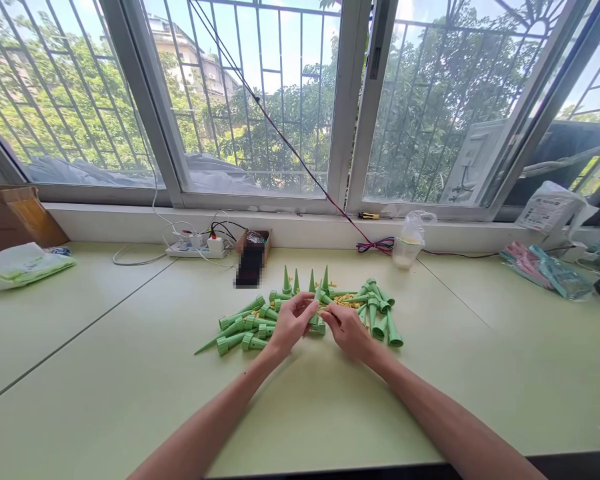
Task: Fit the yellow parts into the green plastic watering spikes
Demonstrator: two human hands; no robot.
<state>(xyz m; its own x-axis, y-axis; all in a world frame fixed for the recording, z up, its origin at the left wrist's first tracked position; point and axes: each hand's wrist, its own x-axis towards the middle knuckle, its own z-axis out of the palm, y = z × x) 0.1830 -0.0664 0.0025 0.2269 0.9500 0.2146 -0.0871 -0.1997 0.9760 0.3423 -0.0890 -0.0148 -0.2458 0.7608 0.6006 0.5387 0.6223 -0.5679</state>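
My left hand [295, 321] is closed around a green plastic plant watering spike [317, 308], which it holds up over the table. My right hand [349, 328] meets it from the other side, thumb and fingers pinched at the spike; whatever small piece lies between them is too small to make out. Left of my hands lies a pile of green spikes with ribbed caps [253, 325]. More green spikes [380, 310] lie to the right. Behind my hands several spikes [287, 280] stand point up, and small yellow parts [347, 300] are scattered between the groups.
The pale green table [130, 393] runs to a window sill. At the back are a power strip [196, 250] with cables, a small box [264, 241], a plastic cup in a bag [407, 243] and a coiled cord [375, 245]. Plastic packages [550, 270] lie at the far right.
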